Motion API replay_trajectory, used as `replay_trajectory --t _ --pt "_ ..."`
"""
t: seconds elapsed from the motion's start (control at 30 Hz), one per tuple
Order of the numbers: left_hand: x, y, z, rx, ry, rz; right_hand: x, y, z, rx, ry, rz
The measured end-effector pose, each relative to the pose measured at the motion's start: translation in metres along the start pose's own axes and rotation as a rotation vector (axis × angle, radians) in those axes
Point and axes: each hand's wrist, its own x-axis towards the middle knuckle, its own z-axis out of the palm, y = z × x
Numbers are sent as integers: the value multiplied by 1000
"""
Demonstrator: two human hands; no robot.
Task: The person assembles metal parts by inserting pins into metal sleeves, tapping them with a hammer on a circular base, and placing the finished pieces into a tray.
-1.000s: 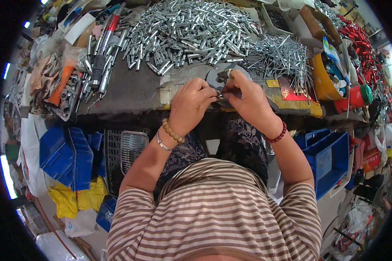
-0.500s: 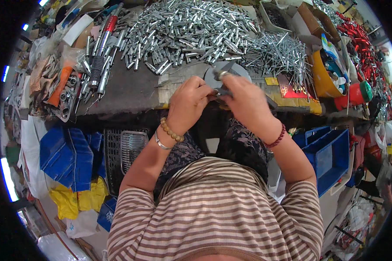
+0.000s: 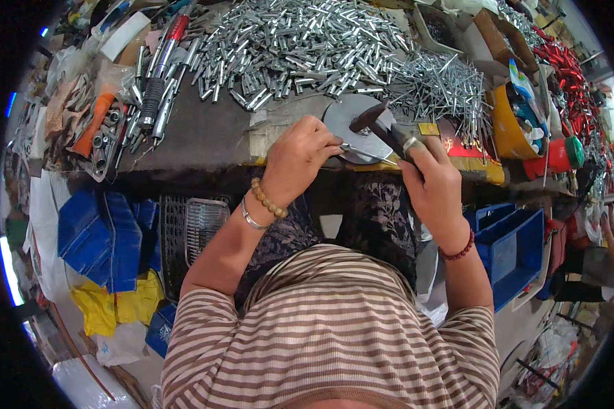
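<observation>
My left hand [image 3: 299, 153], fingers pinched, holds a short metal piece at the near edge of a round grey metal disc [image 3: 344, 119]. A thin metal rod [image 3: 372, 155] reaches from those fingers to the right over the disc's near edge. Its far end lies by my right fingertips; whether they touch it I cannot tell. My right hand [image 3: 430, 184] is closed round the handle of a hammer [image 3: 387, 136], its dark head above the disc. Beyond the disc are a big heap of silvery metal tubes [image 3: 300, 48] and a pile of thin metal rods [image 3: 443, 85].
Wrenches and an orange-handled tool [image 3: 94, 126] crowd the bench's left side. At right stand a yellow container [image 3: 508, 126], a red-and-green bottle [image 3: 563, 153] and red metal parts [image 3: 566, 65]. Blue bins [image 3: 515, 252] sit below the bench; another person's arm [image 3: 612, 242] shows far right.
My right hand has moved right and toward me with the hammer, away from my left fingers. The thin rod now shows between the hands. My left hand has barely moved.
</observation>
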Motion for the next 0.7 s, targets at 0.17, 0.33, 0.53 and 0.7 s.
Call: replay_trajectory --t 0.17,0.33,0.53,0.7 --pt "1 -1 2 -14 -6 -4 -19 3 10 -105 -113 -71" --pt "1 -2 1 -19 -18 -21 -9 0 5 -82 -52 -65" --pt "1 1 1 -24 -36 -43 11 23 11 -33 -80 32" --pt "1 0 3 -14 -15 -38 14 6 14 -344 -7 -210"
